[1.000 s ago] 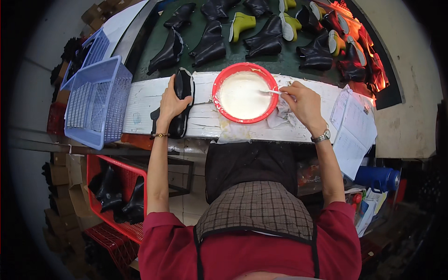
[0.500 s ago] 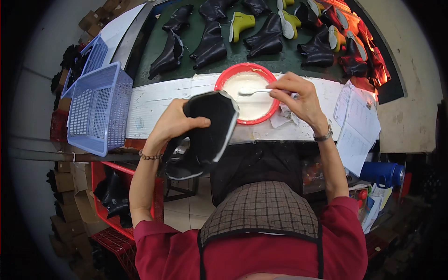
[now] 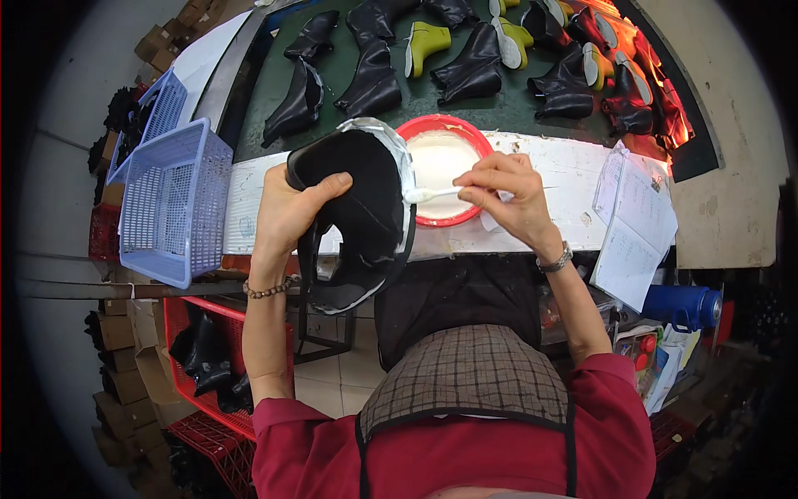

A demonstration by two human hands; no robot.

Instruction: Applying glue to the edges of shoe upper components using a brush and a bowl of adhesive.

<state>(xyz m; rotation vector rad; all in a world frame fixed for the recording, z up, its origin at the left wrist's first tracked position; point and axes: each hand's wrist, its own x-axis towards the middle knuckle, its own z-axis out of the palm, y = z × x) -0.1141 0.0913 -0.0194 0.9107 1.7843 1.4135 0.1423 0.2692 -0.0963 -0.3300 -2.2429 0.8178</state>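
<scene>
The left hand point(image 3: 287, 212) is gripping a black boot upper point(image 3: 357, 208) tightly, fingers wrapped round its edge and thumb pressing its face, holding it tilted above the front of the white workbench point(image 3: 540, 170). The right hand point(image 3: 503, 195) is pinching a small white brush point(image 3: 432, 194) between closed fingertips, its tip touching the upper's pale rim, just before the red bowl point(image 3: 445, 125) of white paste.

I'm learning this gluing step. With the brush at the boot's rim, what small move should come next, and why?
Probably draw the brush along the boot upper's whitened rim: the right hand holds its tip at that edge, and the left hand has the boot tilted up beside the red bowl.
</scene>
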